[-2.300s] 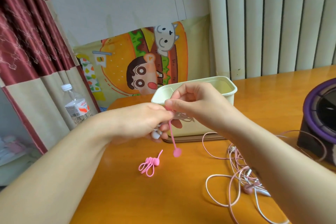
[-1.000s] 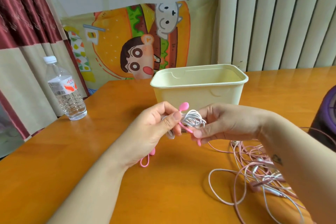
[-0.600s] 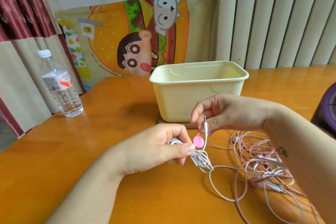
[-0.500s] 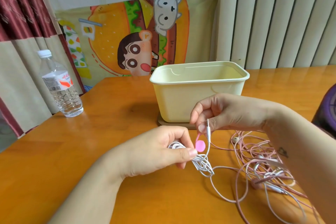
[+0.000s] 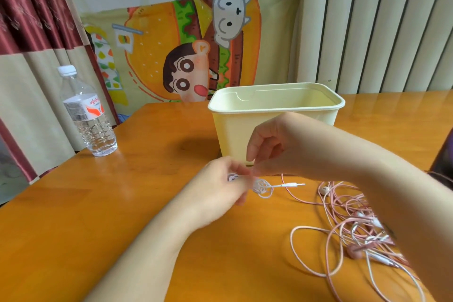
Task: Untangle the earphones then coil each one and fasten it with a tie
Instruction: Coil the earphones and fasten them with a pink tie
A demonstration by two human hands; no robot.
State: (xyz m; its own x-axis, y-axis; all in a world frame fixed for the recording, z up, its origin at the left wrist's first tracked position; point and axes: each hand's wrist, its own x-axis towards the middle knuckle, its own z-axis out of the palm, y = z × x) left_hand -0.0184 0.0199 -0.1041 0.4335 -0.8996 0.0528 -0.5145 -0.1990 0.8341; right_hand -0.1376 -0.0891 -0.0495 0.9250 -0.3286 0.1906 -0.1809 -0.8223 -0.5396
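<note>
Partly hidden, white coil [image 5: 262,186] between fingers [image 5: 257,168].

Left hand [image 5: 220,187] blurred — pink earphones [image 5: 355,228] partly behind right forearm [image 5: 404,216]

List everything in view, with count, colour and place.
water bottle: one, clear with a white cap, table's far left.
bin: one, cream, open, back of table centre.
white earphone coil: one, white, in the left hand, plug pointing right.
tangled earphones: heap, count unclear, pink and white, table right.
cartoon cloth: one, orange and multicoloured, behind the table.
table: one, orange wood.
left hand: one, grips the coil.
right hand: one, fingertips pinched at the coil; what they hold is blurred.
</note>
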